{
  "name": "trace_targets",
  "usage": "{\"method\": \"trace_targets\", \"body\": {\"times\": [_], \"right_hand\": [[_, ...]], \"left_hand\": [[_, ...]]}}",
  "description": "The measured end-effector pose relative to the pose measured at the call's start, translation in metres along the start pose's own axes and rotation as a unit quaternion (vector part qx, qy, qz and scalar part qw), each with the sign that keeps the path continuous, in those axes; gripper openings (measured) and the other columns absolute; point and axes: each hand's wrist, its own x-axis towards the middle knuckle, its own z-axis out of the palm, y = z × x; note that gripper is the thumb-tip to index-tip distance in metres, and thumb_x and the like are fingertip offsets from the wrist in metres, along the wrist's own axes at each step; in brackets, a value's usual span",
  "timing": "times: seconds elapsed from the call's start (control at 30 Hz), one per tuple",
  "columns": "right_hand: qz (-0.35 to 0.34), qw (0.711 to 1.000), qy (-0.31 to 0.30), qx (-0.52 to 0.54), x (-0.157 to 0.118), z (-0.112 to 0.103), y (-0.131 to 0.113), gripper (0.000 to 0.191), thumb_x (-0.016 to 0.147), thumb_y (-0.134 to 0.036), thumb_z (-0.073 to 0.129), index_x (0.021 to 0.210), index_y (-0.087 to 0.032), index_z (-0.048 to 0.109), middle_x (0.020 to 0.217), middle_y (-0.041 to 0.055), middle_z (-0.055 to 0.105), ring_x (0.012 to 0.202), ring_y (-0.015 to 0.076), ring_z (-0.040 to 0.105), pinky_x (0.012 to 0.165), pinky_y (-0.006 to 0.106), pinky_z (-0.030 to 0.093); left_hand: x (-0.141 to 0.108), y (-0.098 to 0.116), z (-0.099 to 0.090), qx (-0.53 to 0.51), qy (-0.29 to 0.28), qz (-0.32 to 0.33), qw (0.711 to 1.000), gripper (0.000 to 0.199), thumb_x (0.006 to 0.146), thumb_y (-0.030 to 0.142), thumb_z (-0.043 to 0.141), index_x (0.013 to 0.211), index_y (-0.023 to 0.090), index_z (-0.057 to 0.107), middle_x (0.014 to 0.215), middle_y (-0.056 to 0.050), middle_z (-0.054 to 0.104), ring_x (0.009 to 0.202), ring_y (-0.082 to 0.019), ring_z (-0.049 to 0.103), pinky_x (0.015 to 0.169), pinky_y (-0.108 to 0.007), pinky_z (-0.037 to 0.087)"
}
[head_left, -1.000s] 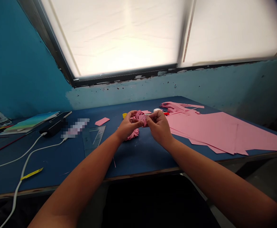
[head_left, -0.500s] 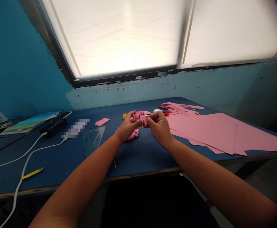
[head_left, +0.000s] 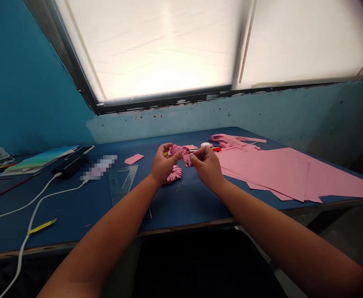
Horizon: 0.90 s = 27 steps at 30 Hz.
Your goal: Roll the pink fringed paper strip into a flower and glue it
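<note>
The left hand [head_left: 163, 165] curls, thumb against fingers, around the folded paper [head_left: 177, 150], which is held up over the tabletop [head_left: 194, 203] between both hands, probably to keep its pleats bunched. The right hand [head_left: 208, 165] pinches the near-closed end of it, likely to steady that part; the exact folds are too small to make out. A pleated piece [head_left: 175, 174] sits just beside the left hand. Pink sheets [head_left: 277, 169] lie rightward, seemingly within reach yet aside.
</note>
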Motion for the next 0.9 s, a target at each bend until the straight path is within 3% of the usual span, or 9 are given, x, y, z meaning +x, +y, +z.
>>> {"method": "trace_targets", "body": {"times": [0.17,0.4,0.6,0.77,0.9], "right_hand": [[-0.025,0.999,0.017,-0.045,-0.003,0.001,-0.001,0.013,0.070,-0.022,0.057,0.066,-0.021,0.044,0.055,-0.0045,0.053,0.051,0.0107,0.050,0.050,0.025,0.040],[-0.136,0.974,0.028,-0.178,-0.008,-0.001,0.000,0.014,0.069,-0.019,0.056,0.062,-0.022,0.045,0.059,-0.0040,0.051,0.054,0.0101,0.046,0.055,0.025,0.041],[-0.110,0.979,0.021,-0.172,-0.007,-0.001,-0.001,0.016,0.068,-0.021,0.058,0.061,-0.021,0.044,0.057,-0.0045,0.049,0.052,0.0096,0.043,0.050,0.024,0.036],[-0.103,0.981,0.015,-0.164,-0.007,-0.002,-0.001,0.016,0.068,-0.021,0.058,0.062,-0.021,0.043,0.057,-0.0048,0.048,0.052,0.0093,0.042,0.050,0.024,0.036],[-0.113,0.977,0.011,-0.179,-0.007,-0.003,0.000,0.014,0.068,-0.019,0.057,0.062,-0.021,0.044,0.059,-0.0043,0.049,0.053,0.0098,0.043,0.052,0.024,0.037]], "left_hand": [[-0.001,-0.002,-0.001,-0.002,0.009,0.030,1.000,0.052,0.060,0.030,0.074,0.103,0.018,0.047,0.103,-0.005,0.051,0.068,-0.007,0.052,0.061,-0.021,0.046],[0.000,-0.005,-0.005,0.044,0.010,0.035,0.998,0.055,0.059,0.037,0.074,0.102,0.020,0.045,0.101,-0.004,0.048,0.065,-0.006,0.051,0.062,-0.022,0.045],[-0.002,-0.003,-0.005,0.038,-0.029,0.025,0.999,0.060,0.060,0.034,0.074,0.110,0.021,0.042,0.086,0.001,0.047,0.060,-0.005,0.048,0.058,-0.020,0.045],[-0.003,0.003,-0.008,0.000,-0.108,-0.027,0.994,0.051,0.063,0.033,0.073,0.101,0.019,0.043,0.080,0.001,0.050,0.061,-0.008,0.053,0.057,-0.023,0.048],[-0.003,0.005,-0.012,-0.021,-0.124,-0.038,0.991,0.054,0.057,0.030,0.077,0.098,0.020,0.042,0.079,0.002,0.050,0.061,-0.009,0.054,0.059,-0.026,0.050]]}}
